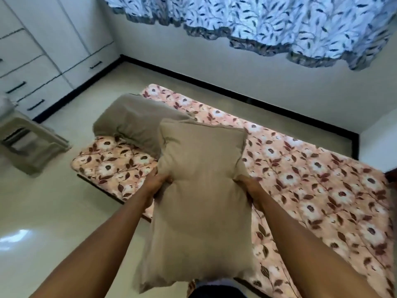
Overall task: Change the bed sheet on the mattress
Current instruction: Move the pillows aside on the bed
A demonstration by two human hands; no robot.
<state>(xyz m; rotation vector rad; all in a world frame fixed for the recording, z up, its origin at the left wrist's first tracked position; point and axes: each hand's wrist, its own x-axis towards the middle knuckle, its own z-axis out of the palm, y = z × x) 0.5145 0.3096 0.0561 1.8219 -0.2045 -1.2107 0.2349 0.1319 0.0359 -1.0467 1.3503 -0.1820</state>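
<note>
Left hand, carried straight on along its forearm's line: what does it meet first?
Likely the taupe fabric pillow lying on the pink floral sheet, just beyond the beige rectangular pillow the left hand grips; depth is unclear.

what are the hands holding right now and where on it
A beige pillow, in both hands: the left hand and the right hand each have their grip on a long side, about midway along it.

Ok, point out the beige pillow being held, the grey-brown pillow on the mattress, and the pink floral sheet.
Held beige fabric pillow (199, 190): head view, middle of its face.
Grey-brown fabric pillow lying down (133, 121): head view, its top surface.
Pink floral bed sheet (311, 179): head view, bare patch right of pillows.
</note>
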